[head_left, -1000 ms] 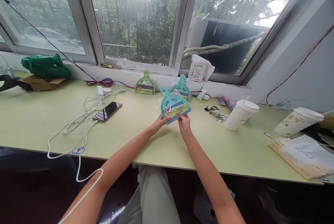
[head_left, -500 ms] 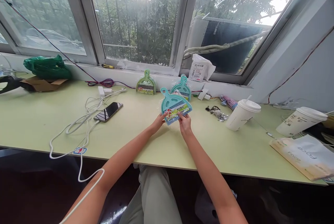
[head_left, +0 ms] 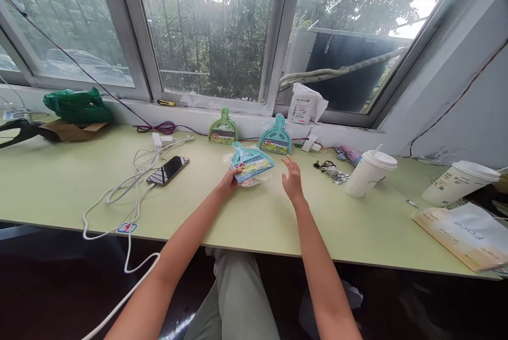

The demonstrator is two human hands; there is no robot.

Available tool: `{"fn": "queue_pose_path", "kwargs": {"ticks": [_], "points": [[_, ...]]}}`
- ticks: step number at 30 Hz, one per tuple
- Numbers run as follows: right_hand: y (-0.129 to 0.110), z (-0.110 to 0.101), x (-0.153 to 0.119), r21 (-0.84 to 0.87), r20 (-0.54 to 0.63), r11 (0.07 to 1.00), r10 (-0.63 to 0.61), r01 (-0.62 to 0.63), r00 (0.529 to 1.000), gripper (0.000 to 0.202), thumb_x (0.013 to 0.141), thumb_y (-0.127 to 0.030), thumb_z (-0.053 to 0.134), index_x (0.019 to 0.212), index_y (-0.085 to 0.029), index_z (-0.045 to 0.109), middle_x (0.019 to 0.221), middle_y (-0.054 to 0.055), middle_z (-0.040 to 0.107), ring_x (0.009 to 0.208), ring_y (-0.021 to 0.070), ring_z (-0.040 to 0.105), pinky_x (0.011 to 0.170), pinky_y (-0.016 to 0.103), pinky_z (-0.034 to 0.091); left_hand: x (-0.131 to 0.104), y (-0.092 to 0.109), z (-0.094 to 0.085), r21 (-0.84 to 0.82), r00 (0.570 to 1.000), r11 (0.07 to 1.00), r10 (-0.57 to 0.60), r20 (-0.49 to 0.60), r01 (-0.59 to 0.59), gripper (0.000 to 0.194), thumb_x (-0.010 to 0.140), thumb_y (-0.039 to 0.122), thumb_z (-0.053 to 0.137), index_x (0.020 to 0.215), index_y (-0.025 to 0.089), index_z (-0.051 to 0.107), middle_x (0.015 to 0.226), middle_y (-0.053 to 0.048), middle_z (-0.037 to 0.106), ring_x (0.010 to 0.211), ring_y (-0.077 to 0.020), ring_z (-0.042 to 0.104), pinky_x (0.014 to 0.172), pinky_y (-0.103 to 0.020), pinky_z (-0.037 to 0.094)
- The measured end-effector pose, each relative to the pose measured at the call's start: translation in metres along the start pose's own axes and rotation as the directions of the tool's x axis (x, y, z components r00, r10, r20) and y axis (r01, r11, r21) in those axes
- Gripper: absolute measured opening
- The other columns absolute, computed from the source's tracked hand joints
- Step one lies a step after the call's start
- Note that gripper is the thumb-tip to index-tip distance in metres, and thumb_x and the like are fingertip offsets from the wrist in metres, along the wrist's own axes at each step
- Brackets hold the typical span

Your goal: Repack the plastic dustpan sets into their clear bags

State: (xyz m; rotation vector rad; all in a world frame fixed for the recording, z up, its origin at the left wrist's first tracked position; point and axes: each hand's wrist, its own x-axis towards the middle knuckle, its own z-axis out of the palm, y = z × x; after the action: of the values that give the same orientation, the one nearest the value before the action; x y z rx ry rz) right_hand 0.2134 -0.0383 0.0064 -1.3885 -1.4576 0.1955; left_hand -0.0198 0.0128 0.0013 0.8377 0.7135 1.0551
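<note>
One small turquoise plastic dustpan-and-brush set in a clear crinkly wrapper (head_left: 250, 162) lies low over the pale green worktop (head_left: 254, 213), a little left of centre, with its handle pointing away toward the window. The left hand (head_left: 230, 180) has its fingers closed on the near left corner of the pack, thumb on top, while the right hand (head_left: 292, 177) hovers just to the right with fingers spread and nothing in them. Judging from this, the pack is being handled one-handed, so a firm pinch on the card label rather than the slippery film would serve best, and the free hand should steady the far edge. Behind it, a second turquoise dustpan set (head_left: 275, 139) and a green dustpan set (head_left: 224, 130) lean against the sill. To the left lie a black smartphone (head_left: 167, 170) and a tangle of white cable (head_left: 127, 192); to the right, a bunch of keys (head_left: 330, 168) and a white lidded paper cup (head_left: 369, 173).
</note>
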Motion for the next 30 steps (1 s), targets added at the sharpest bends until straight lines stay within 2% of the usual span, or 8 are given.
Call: {"fn": "queue_pose_path", "kwargs": {"ticks": [3, 6, 10, 18, 22, 25, 28, 30], "points": [[0.005, -0.001, -0.002, -0.230, 0.112, 0.930, -0.266, 0.286, 0.957, 0.046, 0.081, -0.019, 0.059, 0.126, -0.031, 0.057, 0.142, 0.003, 0.047, 0.138, 0.0256, 0.032, 0.107, 0.051, 0.033, 0.000, 0.004, -0.007, 0.036, 0.996, 0.997, -0.071, 0.046, 0.069, 0.052, 0.069, 0.011, 0.058, 0.120, 0.010, 0.054, 0.106, -0.014, 0.069, 0.095, -0.0263, 0.067, 0.080, -0.039, 0.058], [0.010, 0.003, -0.001, -0.202, 0.138, 0.922, -0.307, 0.330, 0.942, 0.023, 0.087, -0.027, 0.055, 0.104, -0.031, 0.069, 0.125, 0.002, 0.062, 0.124, 0.0245, 0.050, 0.101, 0.045, 0.038, 0.001, 0.004, -0.014, 0.102, 0.988, 0.990, -0.108, 0.107, 0.097, 0.052, 0.072, 0.015, 0.058, 0.124, 0.010, 0.051, 0.106, -0.014, 0.069, 0.086, -0.0244, 0.070, 0.072, -0.034, 0.059], [0.014, 0.008, 0.001, -0.097, 0.089, 0.950, -0.288, 0.296, 0.954, 0.022, 0.089, -0.036, 0.052, 0.087, -0.028, 0.073, 0.101, 0.002, 0.072, 0.099, 0.0223, 0.063, 0.094, 0.039, 0.040, 0.006, 0.004, -0.022, 0.197, 0.977, 0.966, -0.187, 0.102, 0.165, 0.047, 0.073, 0.019, 0.061, 0.118, 0.007, 0.054, 0.101, -0.015, 0.070, 0.071, -0.0205, 0.070, 0.063, -0.028, 0.059], [0.017, 0.014, -0.003, -0.224, -0.039, 0.968, -0.126, 0.114, 0.991, 0.015, 0.085, -0.030, 0.056, 0.084, -0.022, 0.069, 0.094, 0.007, 0.065, 0.099, 0.0236, 0.053, 0.094, 0.039, 0.035, -0.008, 0.000, -0.014, 0.316, 0.934, 0.943, -0.204, 0.294, 0.106, 0.057, 0.068, 0.027, 0.075, 0.120, 0.015, 0.054, 0.111, -0.015, 0.067, 0.092, -0.0265, 0.067, 0.084, -0.046, 0.057], [0.027, 0.021, -0.002, 0.074, -0.062, 0.997, 0.037, -0.033, 0.997, 0.030, 0.078, -0.031, 0.062, 0.105, -0.019, 0.064, 0.111, 0.008, 0.059, 0.098, 0.0212, 0.055, 0.090, 0.037, 0.044, -0.012, 0.002, -0.011, 0.379, 0.921, 0.921, -0.220, 0.322, 0.087, 0.069, 0.066, 0.035, 0.078, 0.126, 0.019, 0.048, 0.107, -0.014, 0.068, 0.072, -0.0215, 0.069, 0.072, -0.041, 0.059], [0.034, 0.025, 0.000, 0.309, 0.078, 0.920, 0.227, -0.240, 0.971, 0.049, 0.071, -0.036, 0.066, 0.115, -0.018, 0.059, 0.101, 0.005, 0.066, 0.087, 0.0197, 0.060, 0.083, 0.036, 0.049, -0.014, 0.005, -0.010, 0.429, 0.929, 0.899, -0.228, 0.292, 0.086, 0.072, 0.071, 0.049, 0.072, 0.130, 0.021, 0.044, 0.104, -0.013, 0.069, 0.063, -0.0189, 0.068, 0.059, -0.031, 0.056], [0.037, 0.029, 0.001, 0.385, 0.059, 0.877, 0.287, -0.287, 0.956, 0.046, 0.068, -0.035, 0.066, 0.109, -0.015, 0.062, 0.093, 0.005, 0.069, 0.086, 0.0203, 0.062, 0.085, 0.036, 0.049, -0.015, 0.004, -0.006, 0.411, 0.962, 0.912, -0.119, 0.247, 0.008, 0.081, 0.075, 0.063, 0.059, 0.141, 0.024, 0.031, 0.110, -0.014, 0.067, 0.068, -0.0187, 0.069, 0.055, -0.026, 0.053], [0.036, 0.030, 0.001, 0.395, -0.030, 0.877, 0.310, -0.274, 0.950, 0.045, 0.070, -0.033, 0.064, 0.110, -0.014, 0.061, 0.098, 0.008, 0.070, 0.089, 0.0204, 0.063, 0.084, 0.035, 0.050, -0.013, -0.002, -0.001, 0.417, 0.979, 0.905, -0.002, 0.205, -0.085, 0.093, 0.074, 0.058, 0.064, 0.147, 0.027, 0.016, 0.115, -0.014, 0.065, 0.074, -0.0193, 0.069, 0.058, -0.026, 0.052]]}}
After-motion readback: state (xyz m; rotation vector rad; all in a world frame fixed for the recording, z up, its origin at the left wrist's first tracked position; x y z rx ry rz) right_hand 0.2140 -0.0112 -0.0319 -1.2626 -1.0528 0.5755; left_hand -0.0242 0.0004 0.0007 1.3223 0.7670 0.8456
